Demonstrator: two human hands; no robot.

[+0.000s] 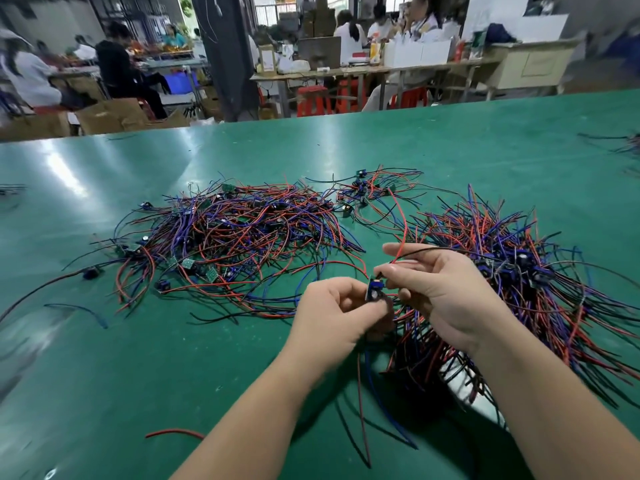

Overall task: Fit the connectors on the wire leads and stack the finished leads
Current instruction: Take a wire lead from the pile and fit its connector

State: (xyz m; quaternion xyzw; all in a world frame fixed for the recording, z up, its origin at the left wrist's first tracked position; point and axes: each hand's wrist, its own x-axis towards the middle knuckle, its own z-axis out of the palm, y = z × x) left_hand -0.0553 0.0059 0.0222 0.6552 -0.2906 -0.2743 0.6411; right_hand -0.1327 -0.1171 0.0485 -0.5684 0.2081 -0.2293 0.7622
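Connector (374,291): a small blue part held up over the near edge of the green counter (145,368), between your two hands, with a blue wire (382,403) trailing from below it toward you.

The step in hand appears to be seating a lead end into the connector.
- Brace the part rigidly with one hand and feed the wire in straight along its own line.
- Grip the wire close to the tip so that it cannot buckle.
- Check that the colour matches its position before pressing home.

Your left hand (332,308) is closed narrowly, thumb and curled fingers pinching the connector by its sides. Your right hand (438,294) is likewise drawn in, thumb and forefinger pinching the red lead (401,233) just at the connector's upper edge. A black lead (457,249) runs out across the same fingers. Whether the tip has already entered the housing cannot be told.

Just beyond and beside the right hand lies the fanned heap (519,268), its blue parts gathered together and its wires spread outward; judged to be the finished stack. Farther left lies the tangled pile (235,233) of red, blue and black leads, probably the supply. Beyond both sits a small cluster (367,192) of a few more leads.
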